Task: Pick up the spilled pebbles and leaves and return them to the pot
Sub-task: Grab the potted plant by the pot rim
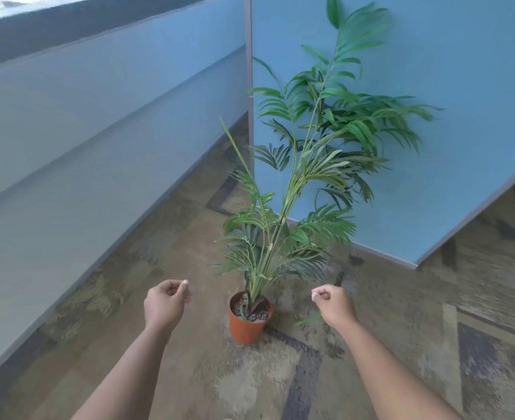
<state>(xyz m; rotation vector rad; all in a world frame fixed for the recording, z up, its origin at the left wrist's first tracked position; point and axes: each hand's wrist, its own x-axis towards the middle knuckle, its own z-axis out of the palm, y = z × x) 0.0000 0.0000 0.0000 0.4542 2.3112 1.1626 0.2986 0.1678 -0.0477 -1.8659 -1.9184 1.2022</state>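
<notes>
Orange pot [247, 324] is standing upright on the patterned carpet [213, 374], low in the centre of view. Pebbles [256, 315] are filling its top, dark and lumpy, sitting inside the rim. A tall palm-like plant [308, 165] is rising from the pot and leaning toward the blue partition [417, 116] behind it, fronds spreading against the panel.

A single green leaf [308, 321] is lying flat on the carpet just to the right of the pot, close under the right forearm. Blur is hiding whether any loose pebbles are lying on the floor.

Left hand [165, 301] is hovering to the left of the pot, apart from it, fingers curling in loosely with thumb tip meeting the forefinger; cannot tell if anything small is being pinched there. Right hand [333, 303] is hovering to the right of the pot, also apart from it, fingers curling into a loose fist with thumb against forefinger; cannot tell what, if anything, is inside.

Both bare forearms are reaching in from the bottom edge. A second pale blue wall [98, 116] is running along the left side
</notes>
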